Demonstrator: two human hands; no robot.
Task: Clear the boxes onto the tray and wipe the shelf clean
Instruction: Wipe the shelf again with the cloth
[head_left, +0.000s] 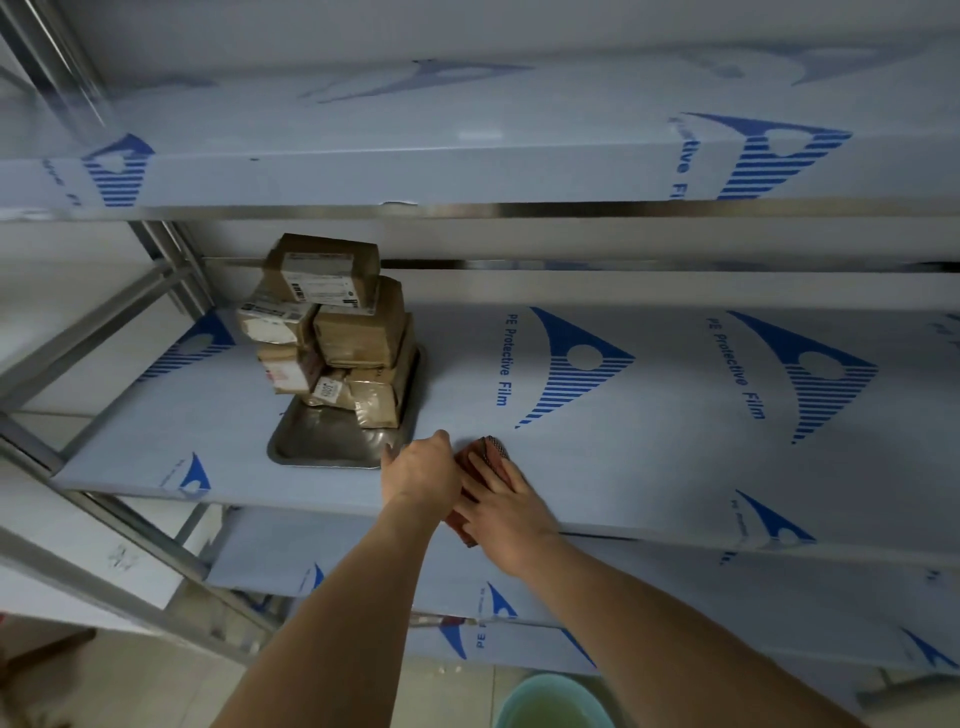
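Several brown taped boxes (332, 332) are stacked on a metal tray (322, 441) at the left of the middle shelf (649, 415), which is covered in blue-printed protective film. A reddish-brown cloth (488, 452) lies on the shelf near its front edge, just right of the tray. My right hand (501, 506) presses flat on the cloth with straight fingers. My left hand (418, 470) sits beside it at the tray's front right corner, its fingers hidden behind the back of the hand, touching the cloth's left side.
An upper shelf (467, 166) overhangs the boxes closely. Metal uprights (171, 270) frame the left side. Lower shelves (519, 623) lie beneath, and a green bucket (550, 701) stands on the floor below. The shelf film stretches bare to the right.
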